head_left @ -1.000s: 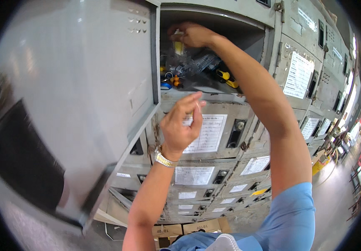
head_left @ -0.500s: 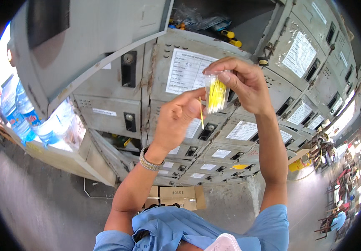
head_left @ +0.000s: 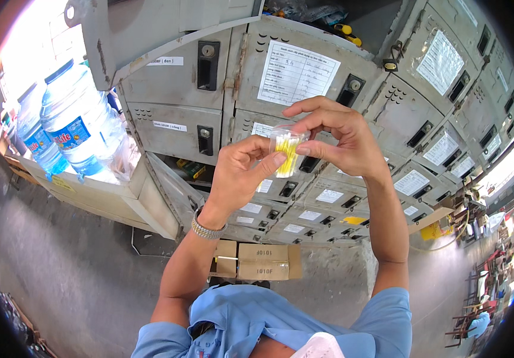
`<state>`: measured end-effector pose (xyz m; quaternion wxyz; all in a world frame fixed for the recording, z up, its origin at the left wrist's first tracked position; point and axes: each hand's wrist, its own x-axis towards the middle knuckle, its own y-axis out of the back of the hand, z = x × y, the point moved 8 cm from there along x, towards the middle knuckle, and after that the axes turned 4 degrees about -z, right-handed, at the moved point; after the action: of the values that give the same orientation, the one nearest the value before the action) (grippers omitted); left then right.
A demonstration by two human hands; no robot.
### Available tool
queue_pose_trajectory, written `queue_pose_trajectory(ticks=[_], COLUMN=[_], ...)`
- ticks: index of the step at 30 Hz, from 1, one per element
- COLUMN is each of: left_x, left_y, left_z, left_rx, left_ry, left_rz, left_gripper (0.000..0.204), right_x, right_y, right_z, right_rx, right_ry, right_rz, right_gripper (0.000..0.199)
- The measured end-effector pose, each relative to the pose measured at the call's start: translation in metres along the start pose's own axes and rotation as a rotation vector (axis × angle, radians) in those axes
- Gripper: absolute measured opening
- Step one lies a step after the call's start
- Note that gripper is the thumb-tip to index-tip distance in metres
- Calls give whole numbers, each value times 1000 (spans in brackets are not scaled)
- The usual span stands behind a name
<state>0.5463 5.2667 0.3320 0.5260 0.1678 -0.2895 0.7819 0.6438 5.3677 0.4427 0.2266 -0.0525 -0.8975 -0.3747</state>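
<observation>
Fingers (head_left: 272, 160) of the left hand (head_left: 239, 176) are pinched shut on the lower left edge of a small clear bag (head_left: 285, 152) with thin yellow sticks inside, thumb on one side and forefinger on the other. Right hand (head_left: 340, 140) has it from the opposite side, thumb and middle finger closed on the right edge, forefinger arched over the top. So the bag is held up in the air between both hands, roughly chest-high and out in front of the grey lockers (head_left: 305, 77), not resting on anything. Looks to me like a two-sided grip so the floppy plastic stays flat and the contents can be looked at or the mouth worked on; can't tell if it's sealed.

Further out: metal watch (head_left: 206, 228) on the left wrist, blue shirt sleeves low in frame. One top locker compartment (head_left: 340, 21) stands open with tools inside. Off to the left, big blue water bottles (head_left: 75, 122) stand on a low cabinet, and a cardboard box (head_left: 257, 261) lies on the concrete floor below.
</observation>
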Motion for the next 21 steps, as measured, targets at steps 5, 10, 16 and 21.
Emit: queue_pose_trajectory(ticks=[5,10,16,21], left_x=[-3,-5,-3,-5], left_y=[-14,-11,-30,-23], left_z=[0,-13,-1,-9], left_rx=[-49,75,88,81], left_ry=[47,55,-42,0], left_rz=[-26,-7,26,-15], left_gripper=[20,20,19,20], right_x=[-17,-32,-48,-53], right_y=[-1,7,5,1], right_z=[-11,-13,-23,-26], right_rx=[-168,-177,-398,-390], right_ry=[122,-88,62,-56], right_rz=[-7,55,64,26], right_gripper=[20,16,16,16])
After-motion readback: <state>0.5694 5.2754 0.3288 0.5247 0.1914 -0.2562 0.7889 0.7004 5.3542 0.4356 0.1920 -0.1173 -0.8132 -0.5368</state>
